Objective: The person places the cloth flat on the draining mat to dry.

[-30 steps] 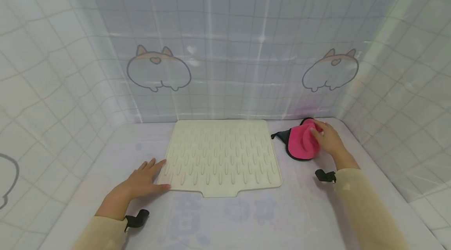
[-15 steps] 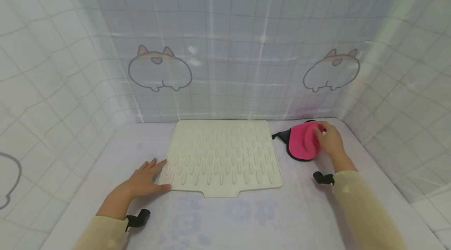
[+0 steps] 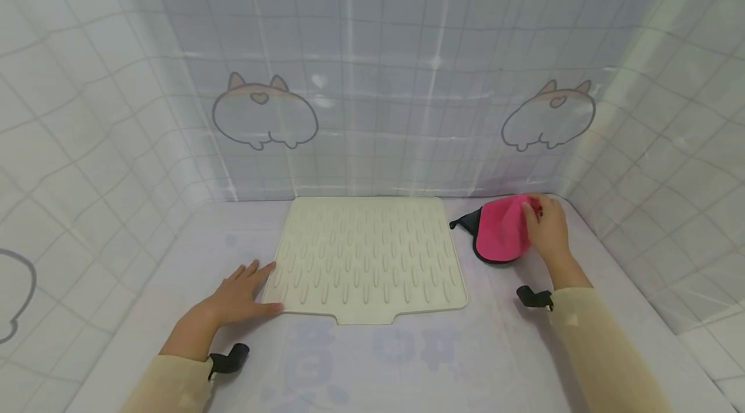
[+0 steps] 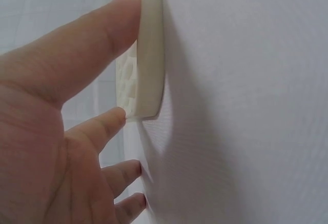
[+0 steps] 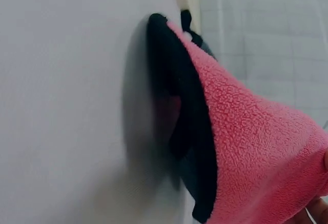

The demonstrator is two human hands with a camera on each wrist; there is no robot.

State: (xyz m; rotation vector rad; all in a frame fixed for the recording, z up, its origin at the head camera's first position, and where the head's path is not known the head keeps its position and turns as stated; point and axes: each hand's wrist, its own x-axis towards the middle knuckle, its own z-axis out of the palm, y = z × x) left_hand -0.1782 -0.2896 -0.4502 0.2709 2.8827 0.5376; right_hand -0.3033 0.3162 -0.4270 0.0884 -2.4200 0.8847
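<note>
My right hand pinches the far right part of a pink plush cloth with black edging. Out of the cloth's left side sticks a dark pointed piece with a small black loop. In the right wrist view the pink fabric is pulled up into a fold towards my fingertips, at the right border. A cream draining mat with raised ridges lies flat in the middle. My left hand rests at its near left corner with fingers spread; the left wrist view shows the thumb on the mat's thick edge.
The pale table top carries faint printed shapes near the front. A sheet with a grid pattern and cartoon animals forms the back wall, and gridded side walls rise left and right. Each wrist wears a black camera mount.
My right hand has raised the cloth's far right part slightly and shifted its grip to the right, so the black edging at the back shows less. My left hand and the mat stay put.
</note>
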